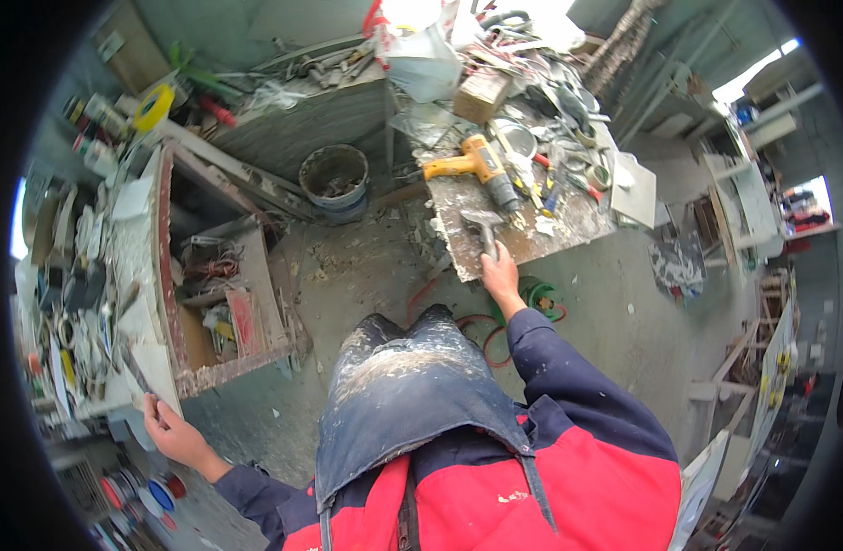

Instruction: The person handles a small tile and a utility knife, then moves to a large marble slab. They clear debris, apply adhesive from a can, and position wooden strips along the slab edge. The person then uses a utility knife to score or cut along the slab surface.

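Observation:
My right hand is closed around the handle of a scraper, whose wide head lies over the near corner of a crusted workbench. Beyond it on the bench rests a yellow heat gun, its nozzle towards the scraper. My left hand is at the lower left, beside the near end of the left bench, with its fingers partly curled. A slim dark tool reaches up from the fingers over a pale flat board.
A plaster-crusted bucket stands on the floor between the benches. Under the left bench is an open cabinet with cords. A green gas cylinder with a red hose stands near my right forearm. Pliers and tape rolls clutter the right bench.

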A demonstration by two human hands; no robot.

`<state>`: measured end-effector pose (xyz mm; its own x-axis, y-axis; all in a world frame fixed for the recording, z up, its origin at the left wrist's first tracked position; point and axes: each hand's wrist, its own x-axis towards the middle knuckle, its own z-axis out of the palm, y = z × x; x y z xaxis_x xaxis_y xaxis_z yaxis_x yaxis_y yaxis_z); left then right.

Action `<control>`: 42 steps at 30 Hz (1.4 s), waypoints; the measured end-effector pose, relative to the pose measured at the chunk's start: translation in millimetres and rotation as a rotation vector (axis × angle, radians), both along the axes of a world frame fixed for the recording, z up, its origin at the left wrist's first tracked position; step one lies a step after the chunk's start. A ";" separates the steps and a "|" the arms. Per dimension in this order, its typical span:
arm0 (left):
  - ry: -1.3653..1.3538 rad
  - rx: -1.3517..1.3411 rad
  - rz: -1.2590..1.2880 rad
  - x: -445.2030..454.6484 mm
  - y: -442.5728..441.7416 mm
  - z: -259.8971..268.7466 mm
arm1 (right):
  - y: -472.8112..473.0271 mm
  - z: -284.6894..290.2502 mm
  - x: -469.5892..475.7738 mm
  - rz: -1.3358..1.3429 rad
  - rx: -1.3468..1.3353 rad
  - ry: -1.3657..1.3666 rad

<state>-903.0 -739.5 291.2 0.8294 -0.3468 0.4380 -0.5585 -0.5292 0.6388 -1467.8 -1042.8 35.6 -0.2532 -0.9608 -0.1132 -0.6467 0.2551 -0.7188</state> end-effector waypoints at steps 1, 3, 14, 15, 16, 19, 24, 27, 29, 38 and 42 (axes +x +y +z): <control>0.020 0.015 -0.083 -9.4 -14.3 2.7 | 1.8 7.8 7.7 0.048 -0.170 0.086; 0.046 0.053 -0.255 -30.2 -48.1 14.2 | 8.1 23.5 15.1 0.038 0.034 0.051; 0.321 0.289 -1.439 -251.8 -225.9 22.4 | 245.9 1.8 -89.5 -0.204 0.426 0.061; 0.300 0.349 -1.575 -281.4 -231.8 31.9 | 278.4 -8.2 -106.4 -0.248 0.506 0.023; 0.053 0.309 -1.762 -311.1 -237.0 45.7 | 308.7 -16.8 -118.9 -0.338 0.564 0.020; -0.075 0.196 -2.110 -427.8 -223.3 128.7 | 410.5 -56.1 -144.9 -0.566 0.640 0.003; -0.243 -0.156 -2.671 -592.2 -138.9 265.6 | 484.4 -46.1 -162.7 -0.685 0.622 -0.235; -0.192 -0.334 -3.095 -682.0 -75.3 289.4 | 559.7 -177.3 -183.9 -0.674 0.476 -0.187; -0.144 -0.410 -3.343 -726.5 -36.4 285.9 | 589.0 -207.7 -199.4 -0.721 0.422 -0.212; 0.168 -0.394 -4.157 -864.6 90.8 251.3 | 704.4 -90.5 -248.9 -0.969 0.525 -0.114; 0.185 -0.262 -4.424 -916.2 113.0 244.1 | 707.3 -112.3 -234.6 -1.079 0.682 -0.237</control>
